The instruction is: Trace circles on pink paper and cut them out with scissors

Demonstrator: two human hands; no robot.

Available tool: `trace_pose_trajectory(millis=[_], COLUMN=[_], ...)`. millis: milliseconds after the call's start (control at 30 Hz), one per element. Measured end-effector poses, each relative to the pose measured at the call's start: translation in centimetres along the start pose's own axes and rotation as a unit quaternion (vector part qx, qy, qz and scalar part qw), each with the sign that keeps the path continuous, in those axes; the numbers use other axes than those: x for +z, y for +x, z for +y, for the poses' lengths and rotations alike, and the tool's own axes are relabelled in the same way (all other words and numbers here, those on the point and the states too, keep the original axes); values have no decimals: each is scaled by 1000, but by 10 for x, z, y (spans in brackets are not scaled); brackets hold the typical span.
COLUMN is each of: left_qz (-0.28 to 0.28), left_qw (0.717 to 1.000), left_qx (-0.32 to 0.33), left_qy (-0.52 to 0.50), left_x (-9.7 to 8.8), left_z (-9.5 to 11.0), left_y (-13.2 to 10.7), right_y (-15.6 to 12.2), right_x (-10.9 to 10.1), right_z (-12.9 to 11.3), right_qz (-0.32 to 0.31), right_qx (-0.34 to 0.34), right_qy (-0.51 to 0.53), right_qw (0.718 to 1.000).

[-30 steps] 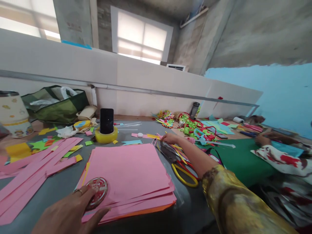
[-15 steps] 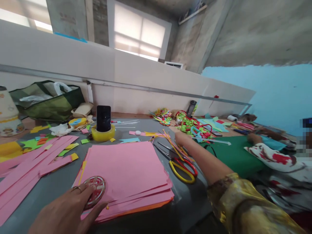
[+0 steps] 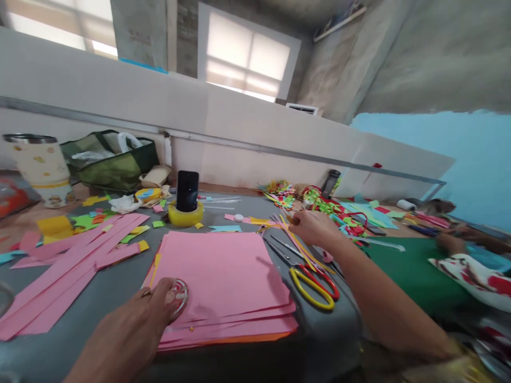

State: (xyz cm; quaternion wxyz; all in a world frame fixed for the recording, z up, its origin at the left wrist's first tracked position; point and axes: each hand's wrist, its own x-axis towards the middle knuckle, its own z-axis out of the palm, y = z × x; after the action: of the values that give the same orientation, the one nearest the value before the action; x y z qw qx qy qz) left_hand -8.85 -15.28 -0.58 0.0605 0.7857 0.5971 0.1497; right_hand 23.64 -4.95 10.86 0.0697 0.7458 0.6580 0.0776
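Note:
My left hand [image 3: 131, 324] is closed around the edge of a round, flat red-and-clear roll [image 3: 178, 298], which looks like a small tape roll. It stands tilted over the left part of a stack of pink paper sheets [image 3: 223, 276]. My right hand [image 3: 313, 226] is raised beyond the stack's far right corner, its fingers pinched together. Thin yellow and orange paper strips [image 3: 301, 247] lie beside and below it. What sits between those fingertips I cannot make out. Scissors [image 3: 313, 287] with one yellow and one red handle rest right of the stack.
A phone [image 3: 187, 190] leans upright in a yellow tape roll [image 3: 186, 214]. Pink strips [image 3: 80, 271] cover the left side, near a tumbler [image 3: 42, 170] and a green bag [image 3: 120, 167]. Colourful woven paper pieces [image 3: 319, 205] lie behind my right hand. A co-worker's sleeve [image 3: 471, 276] is at right.
The view has swung left. My left hand has picked the round roll up from lying flat and tilted it. My right hand has pulled back slightly from the far strips, fingers now in view.

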Motion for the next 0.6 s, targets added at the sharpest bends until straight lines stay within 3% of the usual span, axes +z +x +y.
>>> trace_pose_trajectory(millis=[100, 200, 267, 367, 467, 600], left_qz=[-43, -45, -19, -5, -18, -29], left_qw=[998, 997, 997, 996, 994, 993], left_qx=[-44, -31, -2, 54, 89, 92], left_qy=[29, 63, 76, 78, 61, 63], left_x=[-8, -14, -16, -18, -18, -20], left_z=[9, 13, 11, 8, 8, 5], left_y=[1, 2, 2, 2, 2, 3], right_y=[-33, -65, -76, -74, -64, -56], right_x=[-13, -11, -3, 14, 27, 29], right_z=[-32, -70, -93, -121, -139, -134], right_qz=[-41, -192, -193, -149, -157, -161], right_qx=[-148, -361, -437, -470, -483, -490], right_qy=[73, 232, 262, 276, 286, 277], right_qw=[985, 882, 838, 825, 813, 811])
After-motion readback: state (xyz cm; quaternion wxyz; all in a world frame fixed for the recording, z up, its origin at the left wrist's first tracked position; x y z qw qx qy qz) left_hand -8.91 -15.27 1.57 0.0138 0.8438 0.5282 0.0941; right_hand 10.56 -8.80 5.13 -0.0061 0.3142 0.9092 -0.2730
